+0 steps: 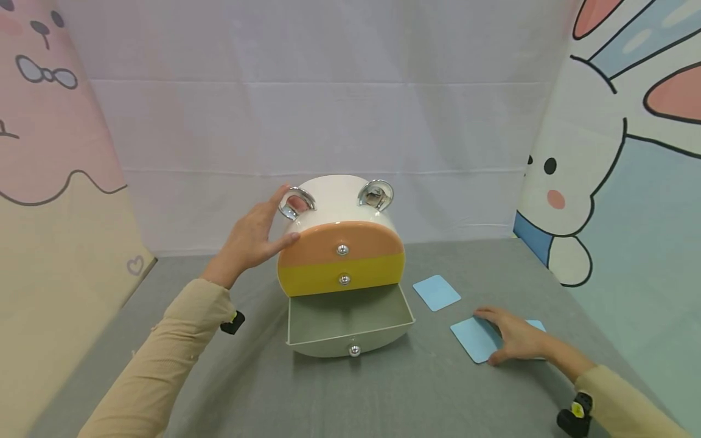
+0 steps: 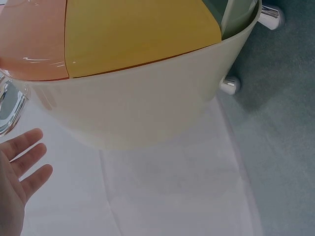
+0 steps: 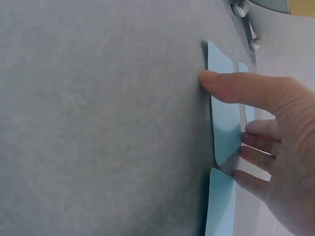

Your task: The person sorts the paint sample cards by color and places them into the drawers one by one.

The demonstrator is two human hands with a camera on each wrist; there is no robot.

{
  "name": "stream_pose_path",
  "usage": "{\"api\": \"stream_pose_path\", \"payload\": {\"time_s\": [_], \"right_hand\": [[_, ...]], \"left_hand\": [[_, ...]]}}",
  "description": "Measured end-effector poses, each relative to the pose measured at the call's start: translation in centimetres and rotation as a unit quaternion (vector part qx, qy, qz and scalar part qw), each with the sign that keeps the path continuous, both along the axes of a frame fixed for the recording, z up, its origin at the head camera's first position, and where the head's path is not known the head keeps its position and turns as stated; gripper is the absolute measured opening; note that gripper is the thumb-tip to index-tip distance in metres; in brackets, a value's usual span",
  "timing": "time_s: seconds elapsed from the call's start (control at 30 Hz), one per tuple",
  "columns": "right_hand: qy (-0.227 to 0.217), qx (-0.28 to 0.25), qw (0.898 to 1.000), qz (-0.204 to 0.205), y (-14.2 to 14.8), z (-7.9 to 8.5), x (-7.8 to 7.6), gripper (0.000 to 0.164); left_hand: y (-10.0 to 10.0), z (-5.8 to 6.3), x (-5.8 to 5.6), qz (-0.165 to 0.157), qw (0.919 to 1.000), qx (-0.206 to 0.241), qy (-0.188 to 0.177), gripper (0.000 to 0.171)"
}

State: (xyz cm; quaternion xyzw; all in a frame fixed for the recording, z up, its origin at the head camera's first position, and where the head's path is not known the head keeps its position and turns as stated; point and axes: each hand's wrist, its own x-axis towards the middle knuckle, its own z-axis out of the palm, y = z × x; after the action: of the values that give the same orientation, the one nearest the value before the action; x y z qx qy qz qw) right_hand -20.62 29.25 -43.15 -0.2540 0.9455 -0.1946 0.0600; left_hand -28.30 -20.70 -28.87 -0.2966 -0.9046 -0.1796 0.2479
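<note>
– What are you touching?
– A thin blue card (image 1: 474, 339), flat on the grey table (image 1: 246, 377), right of a box (image 1: 341, 264) with its bottom drawer (image 1: 323, 347) out. My right hand (image 1: 517, 334) spans it, thumb at one edge, fingertips by the opposite; whether I'm pinching it, I can't tell.
– How would it handle?
– Light and stiff, I'd judge, perhaps slippery. Best taken by two opposite edges.
– And the other side?
– My left hand (image 1: 254, 237) is loose, clutching nothing, thumb against the box near a silver ear (image 1: 309, 198).
– Do the views differ?
– Only the head view shows the whole drawer. The left wrist shows silver feet (image 2: 230, 85) beneath the box; the right wrist, the gap before the next card (image 3: 221, 204), which my hand covers from above.
</note>
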Motion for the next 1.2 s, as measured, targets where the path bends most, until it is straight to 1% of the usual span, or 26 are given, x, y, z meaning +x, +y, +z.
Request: {"api": "stream_pose_path", "payload": {"time_s": [0.13, 0.3, 0.43, 0.53, 0.73, 0.83, 0.87, 0.93, 1.03, 1.1, 1.2], "right_hand": [[0.006, 0.01, 1.0, 0.004, -0.1, 0.1, -0.1, 0.087], [0.039, 0.035, 0.999, 0.003, -0.4, -0.1, 0.0, 0.081], [0.06, 0.036, 0.998, 0.002, -0.7, -0.2, 0.0, 0.078], [0.069, 0.029, 0.997, -0.011, -1.0, -0.3, 0.1, 0.078], [0.056, 0.016, 0.998, -0.032, -1.1, -0.2, 0.1, 0.077], [0.054, -0.002, 0.998, -0.031, -1.0, -0.2, 0.0, 0.066], [0.058, -0.012, 0.998, -0.025, -0.9, -0.1, 0.0, 0.061], [0.078, -0.039, 0.996, -0.001, -0.8, 0.1, -0.1, 0.049], [0.116, -0.078, 0.989, 0.048, -0.7, 0.5, -0.1, 0.036], [0.139, -0.092, 0.983, 0.073, -0.8, 0.8, -0.2, 0.032], [0.153, -0.098, 0.979, 0.089, -1.0, 1.4, -0.3, 0.032]], "left_hand": [[0.0, 0.0, -0.1, -0.003, 1.0, -0.001, 0.001, 0.084], [0.0, 0.0, -0.1, -0.003, 1.0, 0.002, 0.001, 0.083], [0.0, 0.0, -0.1, -0.003, 1.0, 0.002, 0.003, 0.083], [0.0, 0.0, -0.1, -0.005, 1.0, 0.002, 0.005, 0.083], [0.0, -0.1, -0.2, -0.004, 1.0, 0.004, 0.003, 0.084], [0.0, -0.2, -0.2, -0.007, 1.0, 0.005, 0.003, 0.084], [0.0, -0.2, -0.2, -0.007, 1.0, 0.005, 0.002, 0.084], [0.1, -0.1, -0.2, -0.006, 1.0, 0.005, 0.001, 0.084], [0.1, -0.1, -0.2, -0.004, 1.0, 0.005, -0.002, 0.084], [0.1, -0.1, -0.2, -0.003, 1.0, 0.005, -0.004, 0.084], [0.0, -0.1, -0.2, -0.002, 1.0, 0.005, -0.004, 0.084]]}}
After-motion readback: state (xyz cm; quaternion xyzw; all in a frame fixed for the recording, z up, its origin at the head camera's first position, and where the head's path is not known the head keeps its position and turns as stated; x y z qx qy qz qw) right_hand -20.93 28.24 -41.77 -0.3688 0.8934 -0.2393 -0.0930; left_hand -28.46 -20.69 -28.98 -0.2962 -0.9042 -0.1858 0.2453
